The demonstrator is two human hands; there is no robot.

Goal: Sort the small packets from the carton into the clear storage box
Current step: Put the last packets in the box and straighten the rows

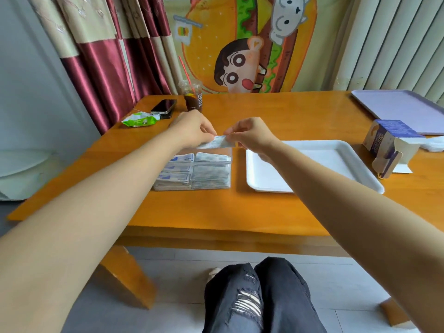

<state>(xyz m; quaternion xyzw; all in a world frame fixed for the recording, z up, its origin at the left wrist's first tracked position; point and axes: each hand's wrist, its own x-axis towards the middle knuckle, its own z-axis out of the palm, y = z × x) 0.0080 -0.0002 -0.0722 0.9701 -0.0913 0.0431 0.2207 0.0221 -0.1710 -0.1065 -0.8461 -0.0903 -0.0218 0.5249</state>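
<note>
Both hands, left hand (192,131) and right hand (252,135), pinch opposite ends of a small packet (217,142), long axis left-right, apparently directly above the nearly full clear storage box (194,173).

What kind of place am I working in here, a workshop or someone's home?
Probably a home room, not a workshop: a wooden table with a cartoon burger wall hanging behind it, satin curtains on the left, and a takeaway drink cup and a phone sitting on the table.

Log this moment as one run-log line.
left hand, right hand: pinch one packet | over clear storage box | stacked packets inside | carton open
</note>
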